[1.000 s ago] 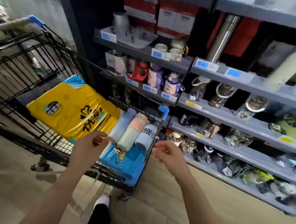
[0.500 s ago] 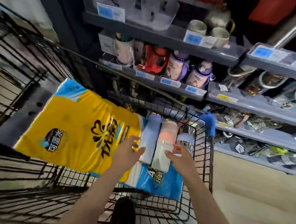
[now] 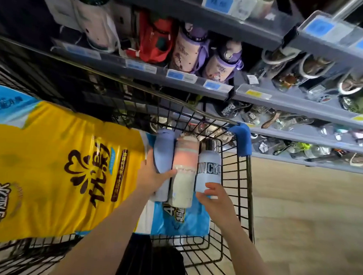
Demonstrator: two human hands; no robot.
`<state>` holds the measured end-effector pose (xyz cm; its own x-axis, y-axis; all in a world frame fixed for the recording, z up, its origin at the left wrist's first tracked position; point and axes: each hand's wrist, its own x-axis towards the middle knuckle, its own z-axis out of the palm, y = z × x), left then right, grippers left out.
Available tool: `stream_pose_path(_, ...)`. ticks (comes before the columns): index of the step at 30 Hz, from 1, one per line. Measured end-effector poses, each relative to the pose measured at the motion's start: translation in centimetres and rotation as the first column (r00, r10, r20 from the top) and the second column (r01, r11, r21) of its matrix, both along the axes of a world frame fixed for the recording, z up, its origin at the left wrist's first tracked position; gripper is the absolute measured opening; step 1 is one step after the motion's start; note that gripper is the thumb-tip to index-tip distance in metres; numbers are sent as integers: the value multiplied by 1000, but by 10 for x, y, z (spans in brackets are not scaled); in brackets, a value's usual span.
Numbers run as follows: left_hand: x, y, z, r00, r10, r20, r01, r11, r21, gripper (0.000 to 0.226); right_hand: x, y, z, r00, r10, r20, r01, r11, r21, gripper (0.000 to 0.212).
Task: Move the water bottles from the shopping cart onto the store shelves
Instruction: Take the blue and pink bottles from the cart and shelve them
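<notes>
Black wire forms the shopping cart [image 3: 240,188], and three water bottles lie side by side in its front right corner, on top of a blue plastic package [image 3: 182,223]. On the left is a periwinkle-blue bottle [image 3: 164,151], in the middle a pink-and-cream bottle [image 3: 184,171], and on the right a pale blue bottle [image 3: 208,170] with block lettering and a silver cap. All three touch their neighbours, caps pointing toward the shelves.

The left hand [image 3: 153,178] wraps around the periwinkle-blue bottle, thumb laid across toward the middle bottle, fingers tucked out of sight on the far side. The right hand [image 3: 214,194] pinches the bottom end of the pale blue bottle, fingers curled over its base.

A big yellow package [image 3: 59,168] with dark printed characters fills the rest of the cart. Just beyond the cart stand grey store shelves [image 3: 283,100] with blue and yellow price tags, stocked with purple-lidded bottles [image 3: 222,61], a red bottle [image 3: 156,41] and clear jugs further right.
</notes>
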<state>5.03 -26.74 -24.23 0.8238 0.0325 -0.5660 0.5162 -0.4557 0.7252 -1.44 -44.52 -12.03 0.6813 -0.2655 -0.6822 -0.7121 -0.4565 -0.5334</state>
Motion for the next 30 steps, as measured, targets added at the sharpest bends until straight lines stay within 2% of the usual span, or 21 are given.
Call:
stream_pose_path(4, 1, 4, -12, 1000, 13, 24, -12, 998, -59, 125, -4, 1, -2, 999, -48, -14, 48, 998, 30, 39)
stream_pose_path(9, -16, 23, 3, 998, 4, 55, 3, 992, -127, 105, 10, 11, -2, 1000, 2, 12, -2, 1000, 18, 40)
stream_pose_path(13, -42, 65, 20, 993, 11, 119, -18, 998, 56, 103, 42, 23, -8, 996, 74, 57, -72, 997, -25, 39)
stream_pose_path(16, -55, 91, 33, 987, 62, 149, -94, 971, 220, 98, 58, 34, -28, 971, 238, 25, -223, 939, -262, 56)
stream_pose_path(18, -65, 105, 37, 978, 90, 187, -138, 954, 266, 97, 62, 47, -39, 953, 299, -39, -291, 881, -372, 70)
stream_pose_path(23, -80, 118, 33, 984, 19, 180, -94, 904, 418, 88, 62, 78, -56, 945, 290, -149, -321, 749, -579, 102)
stream_pose_path(27, -79, 103, 36, 991, 18, 131, -82, 861, 502, 89, 65, 90, -68, 964, 227, -136, -261, 726, -637, 107)
stream_pose_path(30, -76, 100, 37, 996, 7, 90, -52, 854, 518, 100, 65, 93, -70, 970, 197, -140, -240, 728, -642, 105)
